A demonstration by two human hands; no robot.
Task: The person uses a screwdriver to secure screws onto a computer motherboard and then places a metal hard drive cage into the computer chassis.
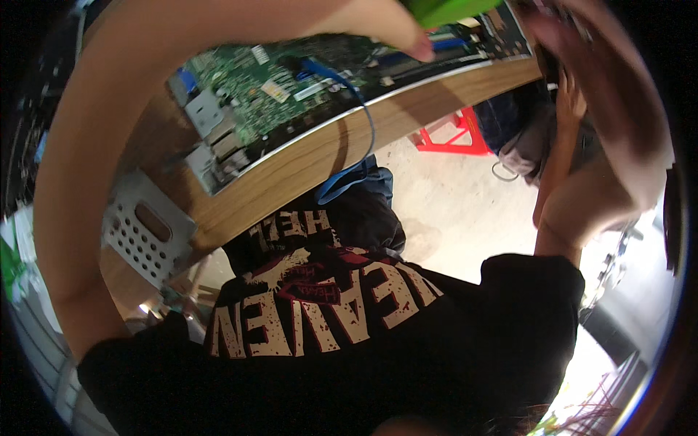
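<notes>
We see a round-holed grey plate [151,234] at nine o'clock, a green circuit board [251,109] on a brown wooden table [291,172] at eleven, our left hand [382,17] at twelve beside a bright-green object [454,10], our blurred right hand [558,30] toward one-thirty; we cannot tell either hand's grip.

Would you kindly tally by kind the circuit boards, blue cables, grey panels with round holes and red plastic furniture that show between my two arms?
Circuit board: 1
Blue cable: 1
Grey panel with round holes: 1
Red plastic stool, by its look, only partly visible: 1
Total: 4
</notes>
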